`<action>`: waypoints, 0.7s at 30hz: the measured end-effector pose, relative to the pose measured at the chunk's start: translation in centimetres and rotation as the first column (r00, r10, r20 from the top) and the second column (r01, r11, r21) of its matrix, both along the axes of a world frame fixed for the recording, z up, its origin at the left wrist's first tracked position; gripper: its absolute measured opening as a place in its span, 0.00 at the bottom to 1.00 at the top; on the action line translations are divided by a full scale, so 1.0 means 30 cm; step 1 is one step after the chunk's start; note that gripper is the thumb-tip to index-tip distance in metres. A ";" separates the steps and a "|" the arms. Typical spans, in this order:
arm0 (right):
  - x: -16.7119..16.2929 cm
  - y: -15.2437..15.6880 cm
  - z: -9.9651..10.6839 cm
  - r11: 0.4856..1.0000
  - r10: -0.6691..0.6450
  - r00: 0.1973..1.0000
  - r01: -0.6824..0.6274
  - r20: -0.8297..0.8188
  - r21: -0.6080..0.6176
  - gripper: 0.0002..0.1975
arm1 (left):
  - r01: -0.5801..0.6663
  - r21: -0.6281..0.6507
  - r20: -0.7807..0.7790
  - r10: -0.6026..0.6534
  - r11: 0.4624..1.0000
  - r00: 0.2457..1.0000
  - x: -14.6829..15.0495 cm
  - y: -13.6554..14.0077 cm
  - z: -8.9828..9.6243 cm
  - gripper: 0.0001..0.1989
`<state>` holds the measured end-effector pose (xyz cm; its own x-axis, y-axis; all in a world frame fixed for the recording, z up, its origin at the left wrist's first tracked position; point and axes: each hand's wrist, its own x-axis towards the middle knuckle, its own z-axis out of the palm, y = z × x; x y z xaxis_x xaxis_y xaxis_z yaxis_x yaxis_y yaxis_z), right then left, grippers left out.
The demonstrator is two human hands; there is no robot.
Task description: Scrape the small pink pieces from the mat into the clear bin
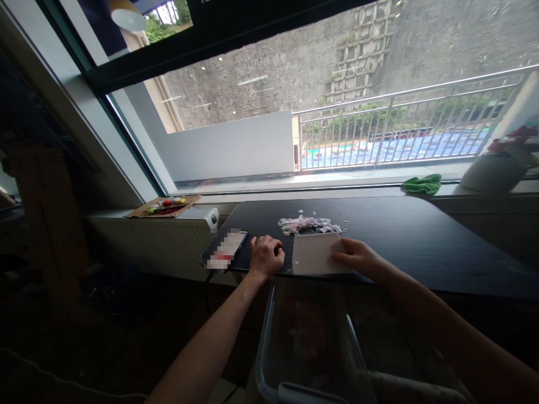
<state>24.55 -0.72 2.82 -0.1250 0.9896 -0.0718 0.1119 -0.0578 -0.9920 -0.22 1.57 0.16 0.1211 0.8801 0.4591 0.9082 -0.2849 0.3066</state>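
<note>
A thin white rectangular panel [316, 255] with rounded corners stands near the front edge of the dark table. My right hand [357, 257] grips its right side, thumb and fingers closed around the edge. Just behind the panel lies a heap of small pale paper-like scraps [309, 224]. To the left of the panel, my left hand [266, 255] rests on the table with its fingers curled in. A dark spot shows between thumb and forefinger, and whether it is an object cannot be made out.
A phone [229, 247] lies at the table's [391, 241] left end. Below the front edge is a clear plastic bin [265, 348]. A green cloth [422, 184] and a pale vase [490, 171] sit on the windowsill. Cardboard with colourful items [166, 206] rests by a radiator [197, 216].
</note>
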 end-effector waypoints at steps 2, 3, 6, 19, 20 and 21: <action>0.002 0.000 -0.005 0.998 -0.030 0.999 0.028 0.027 0.063 0.15 | -0.002 -0.004 -0.001 0.002 1.000 1.000 0.001 -0.001 0.003 0.09; 0.003 0.000 -0.010 0.996 -0.038 0.998 0.034 0.046 0.086 0.15 | -0.003 -0.006 -0.001 0.003 1.000 1.000 0.001 -0.002 0.005 0.09; 0.011 -0.002 -0.027 0.994 -0.005 0.995 -0.006 0.099 0.114 0.16 | -0.001 -0.010 0.000 0.001 1.000 1.000 0.001 -0.003 0.007 0.09; -0.015 -0.206 0.015 0.809 -0.170 0.878 -0.135 0.447 0.572 0.04 | -0.001 -0.001 -0.021 0.001 1.000 1.000 0.000 -0.011 0.009 0.08; -0.004 -0.216 0.024 0.777 -0.209 0.866 -0.134 0.454 0.615 0.04 | 0.000 0.004 -0.025 0.000 1.000 1.000 -0.001 -0.011 0.009 0.08; 0.016 -0.214 0.031 0.752 -0.266 0.858 -0.100 0.439 0.651 0.05 | 0.000 0.011 -0.027 0.000 1.000 1.000 -0.002 -0.010 0.007 0.08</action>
